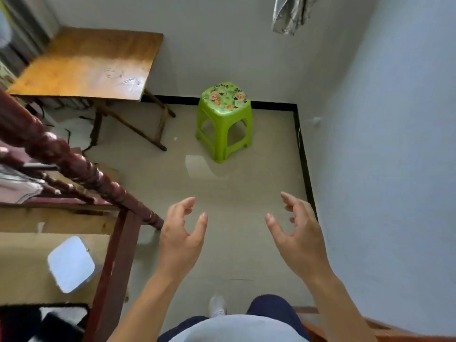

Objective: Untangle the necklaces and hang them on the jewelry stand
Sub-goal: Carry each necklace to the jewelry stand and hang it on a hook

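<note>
No necklace and no jewelry stand is in view. My left hand (181, 236) and my right hand (297, 236) are both raised in front of me over the beige floor, palms facing each other, fingers curled and apart. Neither hand holds anything. They hover about a hand's width apart, well short of the green stool.
A green plastic stool (225, 119) with a flowered seat stands ahead near the wall. A bare wooden folding table (86, 67) is at the far left. A dark red bed frame (74, 166) runs along my left, with a white box (70, 264) on it. A wall closes the right side.
</note>
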A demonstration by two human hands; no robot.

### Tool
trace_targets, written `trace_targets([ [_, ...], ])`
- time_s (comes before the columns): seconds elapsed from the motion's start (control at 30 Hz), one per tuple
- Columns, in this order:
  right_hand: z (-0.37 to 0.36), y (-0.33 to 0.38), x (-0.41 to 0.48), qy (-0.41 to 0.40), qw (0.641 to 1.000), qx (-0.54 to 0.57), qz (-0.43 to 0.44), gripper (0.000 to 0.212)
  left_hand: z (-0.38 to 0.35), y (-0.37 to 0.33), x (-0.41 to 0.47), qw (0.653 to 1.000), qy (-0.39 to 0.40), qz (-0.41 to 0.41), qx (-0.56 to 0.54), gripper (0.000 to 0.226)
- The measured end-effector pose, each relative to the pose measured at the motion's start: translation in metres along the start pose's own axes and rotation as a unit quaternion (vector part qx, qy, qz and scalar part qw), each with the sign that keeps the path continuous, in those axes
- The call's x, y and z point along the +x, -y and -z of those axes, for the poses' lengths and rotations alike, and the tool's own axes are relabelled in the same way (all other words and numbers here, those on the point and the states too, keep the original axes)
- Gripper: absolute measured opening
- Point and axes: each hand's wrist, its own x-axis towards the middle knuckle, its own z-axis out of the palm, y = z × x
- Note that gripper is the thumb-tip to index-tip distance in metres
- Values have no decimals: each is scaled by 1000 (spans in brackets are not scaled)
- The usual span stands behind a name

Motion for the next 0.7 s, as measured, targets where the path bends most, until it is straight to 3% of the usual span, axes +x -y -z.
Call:
trace_targets([
  [0.3, -80, 34, 194, 21, 999, 35, 8, 51, 4, 4, 192, 999, -16, 34, -15, 34],
  [0.43, -133, 52, 309, 94, 995, 28, 20, 52, -1, 18, 289, 995, -23, 97, 1, 33],
  [0.53, -157, 93, 391, 140, 988, 27, 66, 52, 16, 9, 358, 990, -41, 133, -8, 32],
  [0.7, -200, 189, 506, 198, 968, 21, 150, 51, 71, 4, 456, 976, -136, 164, -35, 30],
])
